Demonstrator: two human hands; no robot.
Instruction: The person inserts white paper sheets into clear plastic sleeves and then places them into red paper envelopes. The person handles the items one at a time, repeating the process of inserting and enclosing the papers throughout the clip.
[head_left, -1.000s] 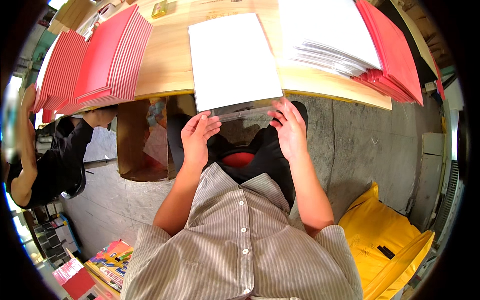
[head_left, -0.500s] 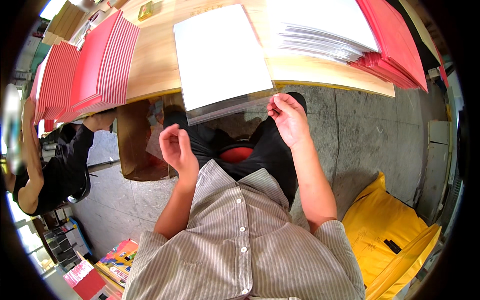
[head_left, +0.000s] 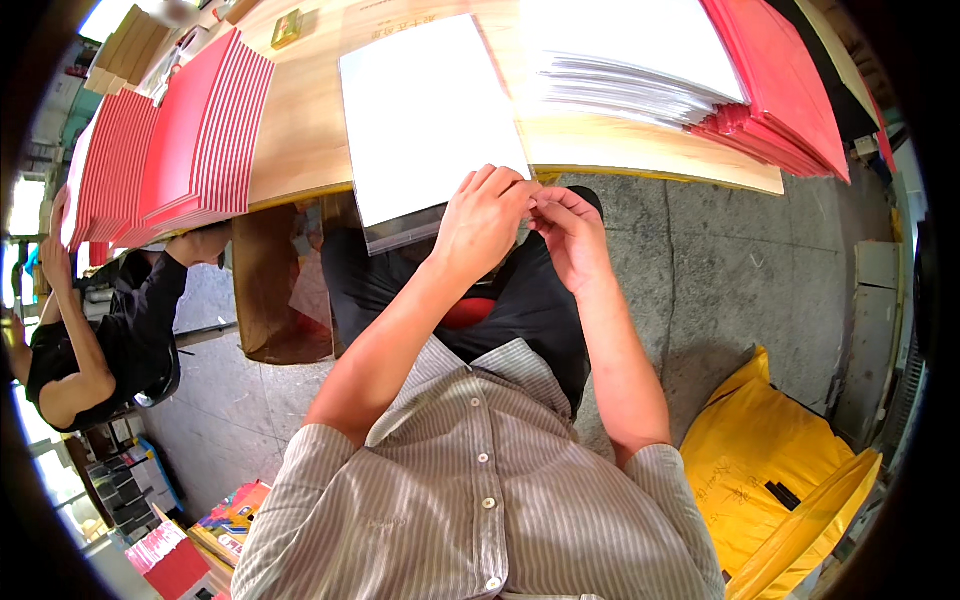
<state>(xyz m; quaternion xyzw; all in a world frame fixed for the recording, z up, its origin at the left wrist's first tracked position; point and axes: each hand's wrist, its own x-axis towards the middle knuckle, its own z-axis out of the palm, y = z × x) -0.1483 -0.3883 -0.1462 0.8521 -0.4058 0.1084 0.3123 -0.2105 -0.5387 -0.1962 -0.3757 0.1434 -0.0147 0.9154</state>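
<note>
Left hand [head_left: 484,218] reaches across, palm down, fingers bunched; right hand [head_left: 570,235] sits just to its right, thumb and fingers pinched together. We see the fingertips of both meeting; we can't tell whether a bit of film is clamped between them.

Beyond and to the left of the left hand we have the white sheet in a clear plastic sleeve [head_left: 430,125], lying flat on the wooden table [head_left: 620,145]. Its long axis runs away from the hands, far end leaning a little left; the near short end points back at the person. The clear end strip [head_left: 405,230] on that end juts past the table edge, left of the left hand; the hand covers the near right corner.

Further out, beyond and right of the right hand, we mark a stack of white sheets in clear sleeves [head_left: 640,45], with a stack of red folders [head_left: 790,90] right against it. Well left of the left hand: a striped red-and-white stack [head_left: 190,140], and below table level a cardboard box [head_left: 268,290]. Nearer the person, right of the right forearm, a yellow bag [head_left: 765,450] on the floor.
</note>
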